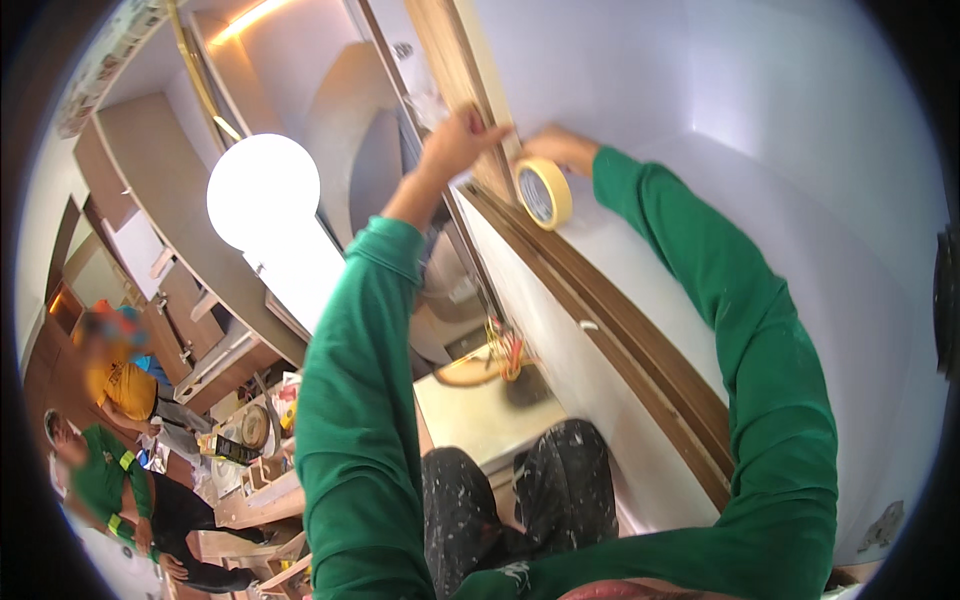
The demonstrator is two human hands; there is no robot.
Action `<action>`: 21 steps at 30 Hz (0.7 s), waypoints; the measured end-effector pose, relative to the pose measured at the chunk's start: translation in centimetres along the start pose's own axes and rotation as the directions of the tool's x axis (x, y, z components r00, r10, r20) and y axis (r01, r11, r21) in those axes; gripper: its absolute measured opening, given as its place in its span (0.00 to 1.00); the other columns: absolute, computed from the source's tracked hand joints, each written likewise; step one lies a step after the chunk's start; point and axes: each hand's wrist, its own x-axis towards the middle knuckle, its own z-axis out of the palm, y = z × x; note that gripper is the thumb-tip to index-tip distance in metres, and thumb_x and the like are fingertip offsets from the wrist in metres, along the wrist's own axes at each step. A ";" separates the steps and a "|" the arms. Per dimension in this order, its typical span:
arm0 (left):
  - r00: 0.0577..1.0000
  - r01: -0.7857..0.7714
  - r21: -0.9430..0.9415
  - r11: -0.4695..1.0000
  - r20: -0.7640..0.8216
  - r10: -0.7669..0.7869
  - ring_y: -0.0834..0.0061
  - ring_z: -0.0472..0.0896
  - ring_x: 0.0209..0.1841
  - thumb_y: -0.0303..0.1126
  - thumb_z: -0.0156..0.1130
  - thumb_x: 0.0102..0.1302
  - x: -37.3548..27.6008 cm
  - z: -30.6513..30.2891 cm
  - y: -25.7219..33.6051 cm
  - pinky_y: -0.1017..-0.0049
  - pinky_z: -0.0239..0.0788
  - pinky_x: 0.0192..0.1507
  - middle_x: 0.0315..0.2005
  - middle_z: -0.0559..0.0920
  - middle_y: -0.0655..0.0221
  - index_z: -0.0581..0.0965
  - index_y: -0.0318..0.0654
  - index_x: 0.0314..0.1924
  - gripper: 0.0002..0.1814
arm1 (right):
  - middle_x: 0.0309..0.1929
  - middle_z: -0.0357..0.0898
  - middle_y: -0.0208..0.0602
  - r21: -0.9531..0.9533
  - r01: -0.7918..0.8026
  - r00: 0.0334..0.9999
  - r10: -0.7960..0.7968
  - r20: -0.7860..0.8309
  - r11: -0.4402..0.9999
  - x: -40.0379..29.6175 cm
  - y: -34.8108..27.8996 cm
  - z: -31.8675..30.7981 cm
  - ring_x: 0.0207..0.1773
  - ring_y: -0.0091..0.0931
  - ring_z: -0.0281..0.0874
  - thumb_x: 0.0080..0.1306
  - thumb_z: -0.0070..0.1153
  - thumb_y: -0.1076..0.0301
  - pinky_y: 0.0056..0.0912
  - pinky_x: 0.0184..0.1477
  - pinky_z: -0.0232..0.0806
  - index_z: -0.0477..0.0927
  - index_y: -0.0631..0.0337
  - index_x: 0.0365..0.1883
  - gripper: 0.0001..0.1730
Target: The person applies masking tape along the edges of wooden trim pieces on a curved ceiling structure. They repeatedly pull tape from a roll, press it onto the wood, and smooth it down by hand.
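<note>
A roll of yellow masking tape is at the wooden frame, just below my right hand, whose fingers are partly hidden behind it and blurred. My left hand is raised at the upright wooden trim, with thumb extended toward my right hand; whether a strip of tape lies between its fingers is too blurred to tell. Below both hands the brown grooved wooden sill runs diagonally along the top of a white low wall, with a pale recess beyond it.
Colored electrical wires stick out beside a cream board near my knees. A bright round light stands at left. Two people, one in yellow and one in green, are beside a cluttered workbench. Curved cabinets stand behind.
</note>
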 end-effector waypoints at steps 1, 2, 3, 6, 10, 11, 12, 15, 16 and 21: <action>1.000 -0.019 -0.050 0.999 -0.022 0.018 0.65 0.77 0.24 0.63 0.71 0.52 0.0 0.2 0.1 0.63 0.69 0.30 0.19 0.77 0.60 0.69 0.39 0.25 0.32 | 0.18 0.76 0.31 0.019 0.010 1.000 -0.010 -0.005 1.000 0.3 0.6 0.1 0.16 0.23 0.70 0.50 0.69 0.50 0.31 0.16 0.58 0.84 0.57 0.23 0.19; 1.000 -0.016 -0.068 0.998 -0.009 0.015 0.68 0.74 0.25 0.64 0.69 0.52 -0.1 0.6 0.6 0.66 0.68 0.30 0.19 0.75 0.63 0.69 0.40 0.26 0.33 | 0.18 0.76 0.31 0.049 0.013 1.000 -0.012 -0.016 0.999 0.4 1.1 -0.3 0.16 0.23 0.70 0.50 0.69 0.51 0.31 0.16 0.58 0.84 0.58 0.23 0.18; 0.999 -0.018 -0.029 0.999 -0.035 0.017 0.68 0.74 0.25 0.63 0.70 0.53 -0.2 0.0 0.1 0.66 0.68 0.31 0.19 0.75 0.63 0.69 0.40 0.27 0.33 | 0.17 0.76 0.31 0.008 -0.033 0.999 0.033 -0.006 0.999 0.3 -0.3 -0.2 0.16 0.23 0.69 0.51 0.69 0.52 0.31 0.16 0.58 0.84 0.58 0.24 0.18; 1.000 -0.001 -0.019 1.000 -0.021 0.001 0.63 0.78 0.29 0.60 0.71 0.52 -1.0 -0.2 0.3 0.64 0.70 0.34 0.24 0.78 0.60 0.69 0.38 0.31 0.32 | 0.19 0.76 0.29 -0.005 -0.080 0.997 0.080 0.012 0.997 -1.0 -1.6 0.0 0.18 0.23 0.70 0.52 0.69 0.53 0.30 0.18 0.58 0.84 0.59 0.25 0.17; 0.997 -0.074 -0.021 0.997 -0.032 0.074 0.55 0.82 0.36 0.55 0.73 0.50 -1.7 0.0 0.8 0.62 0.72 0.38 0.32 0.81 0.56 0.68 0.37 0.39 0.33 | 0.22 0.77 0.29 0.106 -0.098 0.995 0.098 0.001 0.990 -0.4 -0.7 -0.4 0.21 0.23 0.71 0.52 0.69 0.52 0.29 0.20 0.58 0.85 0.59 0.26 0.18; 0.996 -0.083 -0.038 0.996 -0.036 0.082 0.55 0.82 0.36 0.54 0.74 0.50 -2.2 0.4 0.6 0.62 0.72 0.38 0.33 0.81 0.56 0.67 0.36 0.40 0.34 | 0.23 0.77 0.29 0.113 -0.118 0.993 0.118 0.007 0.987 -0.7 -0.7 -0.2 0.22 0.23 0.71 0.52 0.69 0.52 0.28 0.21 0.59 0.85 0.58 0.27 0.17; 0.996 -0.080 -0.046 0.996 -0.038 0.078 0.55 0.82 0.37 0.54 0.74 0.49 -2.2 0.6 0.5 0.62 0.72 0.38 0.33 0.81 0.56 0.67 0.36 0.40 0.34 | 0.23 0.78 0.29 0.120 -0.136 0.991 0.136 0.013 0.983 -0.8 -0.9 -0.2 0.22 0.23 0.71 0.53 0.69 0.52 0.28 0.21 0.59 0.85 0.58 0.27 0.17; 0.997 -0.066 -0.056 0.996 -0.035 0.064 0.54 0.81 0.37 0.52 0.75 0.49 -2.6 0.3 0.2 0.61 0.71 0.40 0.33 0.80 0.56 0.66 0.37 0.40 0.33 | 0.25 0.78 0.30 0.127 -0.148 0.989 0.144 0.035 0.981 -1.5 -2.1 0.0 0.23 0.22 0.71 0.52 0.70 0.52 0.28 0.24 0.61 0.85 0.59 0.29 0.18; 0.998 -0.062 -0.058 0.996 -0.037 0.060 0.54 0.81 0.37 0.52 0.75 0.49 -2.7 0.5 0.4 0.61 0.71 0.40 0.33 0.80 0.55 0.66 0.37 0.40 0.33 | 0.25 0.78 0.30 0.147 -0.150 0.989 0.146 0.036 0.978 -1.5 -1.5 0.0 0.23 0.22 0.71 0.52 0.70 0.52 0.28 0.24 0.62 0.85 0.59 0.29 0.18; 0.995 -0.086 -0.097 0.992 -0.060 0.081 0.53 0.81 0.37 0.51 0.74 0.51 -3.1 0.8 0.7 0.61 0.71 0.40 0.35 0.79 0.53 0.65 0.36 0.41 0.33 | 0.25 0.78 0.31 0.053 -0.216 0.976 0.215 0.032 0.975 0.0 -0.4 0.0 0.24 0.23 0.72 0.52 0.70 0.53 0.28 0.24 0.63 0.85 0.59 0.29 0.18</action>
